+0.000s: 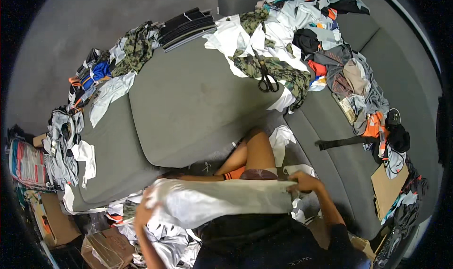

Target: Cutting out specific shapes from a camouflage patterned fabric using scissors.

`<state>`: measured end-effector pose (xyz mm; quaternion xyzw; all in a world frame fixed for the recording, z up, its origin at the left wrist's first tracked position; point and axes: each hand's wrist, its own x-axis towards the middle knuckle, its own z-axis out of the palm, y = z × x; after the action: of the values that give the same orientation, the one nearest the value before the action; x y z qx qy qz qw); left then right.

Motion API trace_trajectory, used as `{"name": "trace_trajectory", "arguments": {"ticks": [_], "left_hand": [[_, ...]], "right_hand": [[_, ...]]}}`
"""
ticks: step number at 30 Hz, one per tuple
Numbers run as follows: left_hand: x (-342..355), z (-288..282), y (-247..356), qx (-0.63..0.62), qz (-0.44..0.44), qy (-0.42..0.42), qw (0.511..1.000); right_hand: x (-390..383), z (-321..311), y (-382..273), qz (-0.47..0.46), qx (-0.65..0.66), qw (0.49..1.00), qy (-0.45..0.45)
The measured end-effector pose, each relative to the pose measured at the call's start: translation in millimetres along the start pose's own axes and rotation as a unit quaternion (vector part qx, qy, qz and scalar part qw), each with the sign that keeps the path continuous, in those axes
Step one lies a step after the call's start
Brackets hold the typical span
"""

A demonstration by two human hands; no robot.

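Observation:
A long off-white piece of fabric (226, 197) stretches across my lap, between my two hands. At its right end, my right hand (303, 181) is closed on the edge, fingers curled round it. At the left end, my left hand (147, 207) grips the cloth; its fingers are partly smeared by motion. Behind the fabric are my bent legs (259, 152). On the grey cushion in front of me, black-handled scissors (268, 81) lie on camouflage fabric (283, 73) and white scraps.
A large grey cushion (198, 99) fills the middle. Clothing heaps (358, 80) line the right side, and more garments (63, 141) lie at left. Stacked dark pieces (186, 28) sit at the far edge. Cardboard boxes (59, 217) stand lower left; a black strap (347, 142) crosses the right seat.

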<state>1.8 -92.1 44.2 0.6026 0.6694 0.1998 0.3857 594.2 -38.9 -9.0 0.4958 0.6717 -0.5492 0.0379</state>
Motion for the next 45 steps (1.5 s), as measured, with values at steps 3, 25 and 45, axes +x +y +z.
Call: {"name": "trace_trajectory", "arguments": {"ticks": [3, 25, 45], "left_hand": [[59, 66, 113, -0.098, 0.192, -0.082, 0.973], [85, -156, 29, 0.122, 0.122, 0.048, 0.984], [-24, -393, -137, 0.276, 0.048, 0.495, 0.823]], "right_hand": [[-37, -50, -116, -0.106, 0.056, 0.97, 0.212], [-12, -149, -27, -0.043, -0.076, 0.749, 0.657], [29, -414, -169, -0.251, -0.185, 0.713, 0.628]]}}
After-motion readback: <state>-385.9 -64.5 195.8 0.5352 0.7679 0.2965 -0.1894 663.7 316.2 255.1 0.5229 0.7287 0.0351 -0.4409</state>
